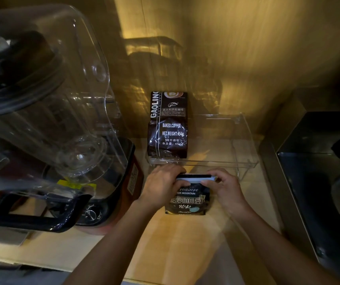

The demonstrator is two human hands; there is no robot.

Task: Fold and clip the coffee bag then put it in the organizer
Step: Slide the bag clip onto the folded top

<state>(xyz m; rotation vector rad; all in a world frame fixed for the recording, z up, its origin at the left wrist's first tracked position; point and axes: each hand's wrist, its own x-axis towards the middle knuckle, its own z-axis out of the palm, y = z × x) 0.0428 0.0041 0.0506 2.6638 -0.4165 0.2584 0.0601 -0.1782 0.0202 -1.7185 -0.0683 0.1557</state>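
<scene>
Now both hands, left and right, pinch a pale flat clip along the glossy black coffee bag.

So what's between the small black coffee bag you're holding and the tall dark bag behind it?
In the head view, only the low front wall of the clear plastic organizer separates the small black coffee bag from the tall dark bag.
</scene>
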